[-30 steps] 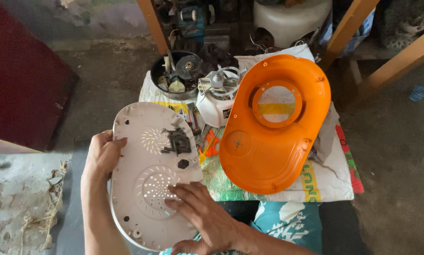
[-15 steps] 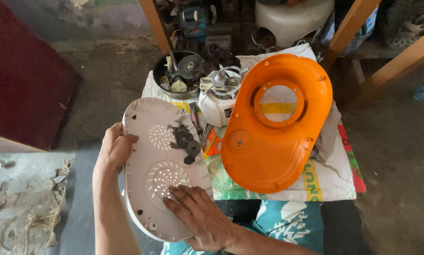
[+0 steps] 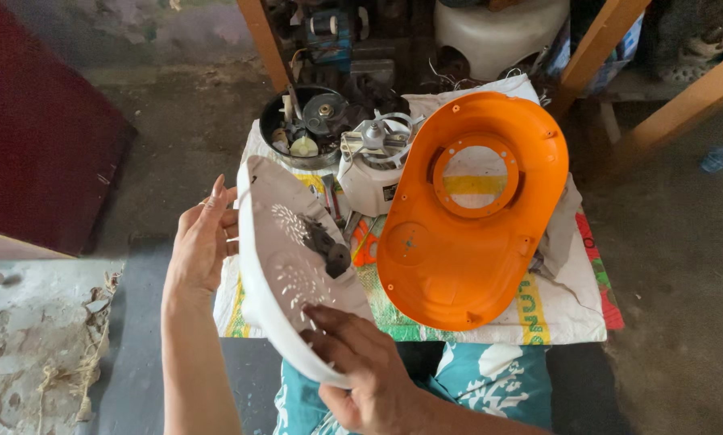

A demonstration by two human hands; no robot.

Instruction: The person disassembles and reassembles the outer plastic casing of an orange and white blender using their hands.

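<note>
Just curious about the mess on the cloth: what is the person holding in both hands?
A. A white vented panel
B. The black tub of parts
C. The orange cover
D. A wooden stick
A: both the left hand and the right hand grip the white vented panel, while the orange cover lies untouched on the cloth.

Small appliance repair workshop, informal, floor-level. Around the orange plastic housing [image 3: 474, 217] lying on a printed woven sack [image 3: 555, 310]: just left of it a white motor unit [image 3: 373, 165], farther left a black bowl of loose parts [image 3: 305, 129], beyond it more motors and a white tub [image 3: 498, 28] under wooden legs [image 3: 261, 40]. Bare stained concrete floor [image 3: 176, 121] all round, dust and debris at far left.
</note>
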